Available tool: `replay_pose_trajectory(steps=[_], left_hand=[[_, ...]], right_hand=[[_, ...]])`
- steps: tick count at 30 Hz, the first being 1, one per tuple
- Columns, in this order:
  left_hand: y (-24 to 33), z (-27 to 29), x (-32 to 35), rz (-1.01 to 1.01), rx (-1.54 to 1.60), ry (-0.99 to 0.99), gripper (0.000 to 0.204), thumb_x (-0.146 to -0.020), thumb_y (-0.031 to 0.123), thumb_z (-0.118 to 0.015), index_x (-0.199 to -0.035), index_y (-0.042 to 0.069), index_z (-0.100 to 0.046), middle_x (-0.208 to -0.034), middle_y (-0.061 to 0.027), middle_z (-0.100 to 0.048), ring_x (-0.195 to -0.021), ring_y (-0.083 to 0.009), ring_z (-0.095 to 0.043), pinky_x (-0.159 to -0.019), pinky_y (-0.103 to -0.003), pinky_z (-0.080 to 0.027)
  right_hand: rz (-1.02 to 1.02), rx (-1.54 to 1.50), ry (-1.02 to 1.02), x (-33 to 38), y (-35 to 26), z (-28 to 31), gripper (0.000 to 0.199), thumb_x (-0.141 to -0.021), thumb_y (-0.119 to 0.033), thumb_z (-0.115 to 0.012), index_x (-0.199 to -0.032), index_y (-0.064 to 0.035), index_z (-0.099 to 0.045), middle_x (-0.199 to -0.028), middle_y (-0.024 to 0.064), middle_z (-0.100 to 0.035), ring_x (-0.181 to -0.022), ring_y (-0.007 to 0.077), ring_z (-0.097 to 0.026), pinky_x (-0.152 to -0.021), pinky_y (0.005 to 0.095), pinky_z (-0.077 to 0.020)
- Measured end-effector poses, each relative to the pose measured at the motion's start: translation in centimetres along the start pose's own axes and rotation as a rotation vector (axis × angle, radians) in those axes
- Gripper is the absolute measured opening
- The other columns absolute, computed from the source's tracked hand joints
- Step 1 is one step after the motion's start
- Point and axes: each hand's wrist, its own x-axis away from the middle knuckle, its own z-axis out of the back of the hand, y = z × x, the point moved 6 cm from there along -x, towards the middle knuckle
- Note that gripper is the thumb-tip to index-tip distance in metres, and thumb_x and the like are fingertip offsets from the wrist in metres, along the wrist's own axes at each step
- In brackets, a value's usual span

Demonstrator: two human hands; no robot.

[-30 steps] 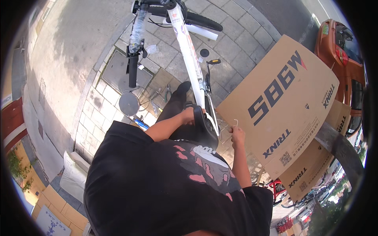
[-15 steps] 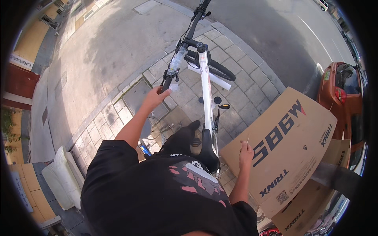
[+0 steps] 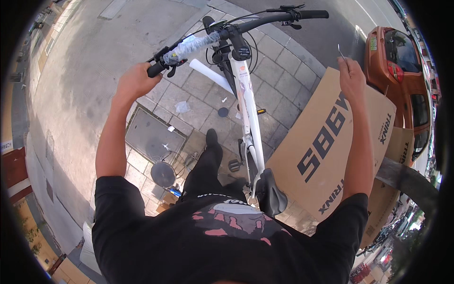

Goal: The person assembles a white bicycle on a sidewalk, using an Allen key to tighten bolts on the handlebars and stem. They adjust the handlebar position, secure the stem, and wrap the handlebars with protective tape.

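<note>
My left hand (image 3: 137, 79) is closed around the left grip (image 3: 155, 70) of a bicycle's black handlebar (image 3: 265, 21). Clear plastic wrap (image 3: 191, 47) covers the bar beside that grip. The white bicycle frame (image 3: 250, 109) stands upright in front of me, its black saddle (image 3: 274, 194) close to my body. Raised at the upper right, my right hand (image 3: 352, 78) pinches a thin metal rod with a bent end, apparently a hex key (image 3: 340, 51). It is well apart from the right grip (image 3: 314, 14). My fingers partly hide the rod.
A large cardboard box (image 3: 293, 151) lies at the right, with an orange car (image 3: 378, 57) behind it. A white tube (image 3: 203, 70) lies on the paving near the front wheel. A dark round stool-like top (image 3: 163, 174) stands left of my leg, near a metal ground cover (image 3: 151, 135).
The handlebar has swung from nearly in line with the frame to crosswise, my left hand still on its grip. My right hand has risen from low beside the box to the upper right.
</note>
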Motion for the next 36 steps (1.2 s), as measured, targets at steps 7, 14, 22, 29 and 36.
replay_pose_trajectory(steps=[7, 14, 22, 29, 36], left_hand=[[4.4, 4.5, -11.2, -0.253, -0.087, 0.072, 0.024, -0.092, 0.029, -0.074, -0.103, 0.009, -0.079, -0.093, -0.0214, -0.078, -0.089, -0.0455, -0.074, -0.080, -0.052, -0.060], [0.1, 6.3, -18.5, -0.430, -0.130, 0.182, 0.015, -0.097, 0.014, -0.076, -0.105, 0.001, -0.074, -0.132, -0.0155, -0.071, -0.108, -0.0313, -0.074, -0.089, -0.039, -0.057], [-0.4, 7.0, -19.5, -0.450, -0.114, 0.203, 0.032, -0.093, 0.011, -0.082, -0.122, 0.002, -0.071, -0.129, -0.0178, -0.069, -0.108, -0.0428, -0.071, -0.096, -0.043, -0.057], [0.6, 6.9, -19.2, -0.308, -0.014, 0.186, 0.036, -0.074, -0.001, -0.083, -0.100, 0.007, -0.059, -0.096, -0.0119, -0.063, -0.087, -0.0379, -0.067, -0.075, -0.044, -0.054], [-1.9, 6.7, -20.5, -0.319, 0.009, 0.167, 0.032, -0.072, -0.001, -0.080, -0.090, 0.009, -0.056, -0.086, -0.0095, -0.058, -0.082, -0.0362, -0.063, -0.070, -0.045, -0.050]], right_hand=[[0.065, 0.339, 0.086, -20.7, 3.9, -7.3, 0.051, -0.114, -0.050, -0.050, -0.131, -0.0095, -0.075, -0.130, 0.0249, -0.071, -0.122, 0.0504, -0.066, -0.105, 0.0549, -0.0516], [0.306, 0.282, -0.229, -35.1, 3.4, -12.9, 0.050, -0.113, -0.047, -0.055, -0.122, -0.0019, -0.074, -0.103, 0.0199, -0.070, -0.101, 0.0339, -0.066, -0.095, 0.0398, -0.0506], [0.201, 0.084, -0.316, -38.1, 5.8, -14.1, 0.049, -0.116, -0.048, -0.055, -0.144, -0.0118, -0.072, -0.126, 0.0076, -0.073, -0.122, 0.0216, -0.067, -0.113, 0.0285, -0.0441], [0.073, 0.077, -0.337, -28.7, -1.0, -12.1, 0.035, -0.122, -0.027, -0.050, -0.133, -0.0030, -0.074, -0.123, 0.0115, -0.067, -0.120, 0.0230, -0.066, -0.108, 0.0304, -0.0474], [0.307, 0.171, -0.281, -26.9, -6.8, -12.5, 0.035, -0.119, -0.027, -0.055, -0.133, -0.0037, -0.077, -0.143, 0.0151, -0.073, -0.140, 0.0310, -0.064, -0.122, 0.0405, -0.0468]])
